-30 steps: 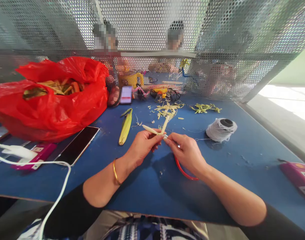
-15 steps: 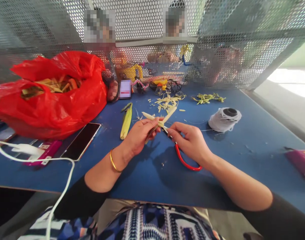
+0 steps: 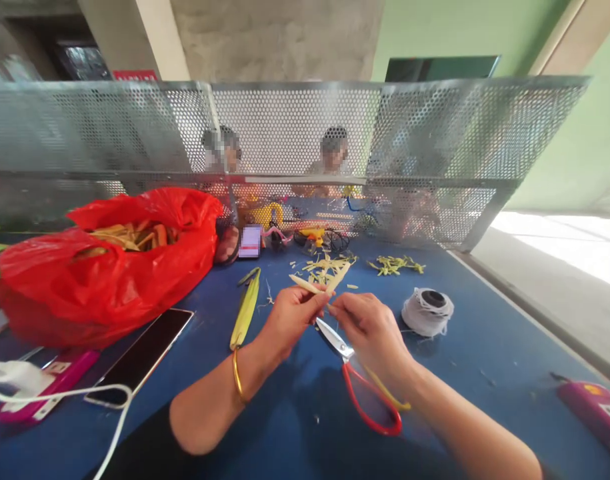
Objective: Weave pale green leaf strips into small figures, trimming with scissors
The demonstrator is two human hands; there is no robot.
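My left hand (image 3: 289, 317) is closed on pale yellow leaf strips (image 3: 321, 285) that cross above my fingers. My right hand (image 3: 367, 327) pinches the strips from the right, fingertips touching those of the left hand. Red-handled scissors (image 3: 357, 383) lie on the blue table (image 3: 485, 353) just under my right hand, blades pointing toward my left hand. A gold bangle sits on my left wrist. A white thread spool (image 3: 427, 311) stands right of my hands.
A red plastic bag (image 3: 105, 267) of leaf pieces sits at left. A folded yellow-green leaf (image 3: 245, 310), leaf scraps (image 3: 329, 267), a phone (image 3: 139, 357), a pink item with white cable (image 3: 45, 387) and a pink box (image 3: 595, 410) lie around. Two people sit behind the perforated metal screen (image 3: 295, 140).
The camera tilted up, showing the wall above the screen. My hands stay together on the strips; the scissors now lie on the table with their blades visible.
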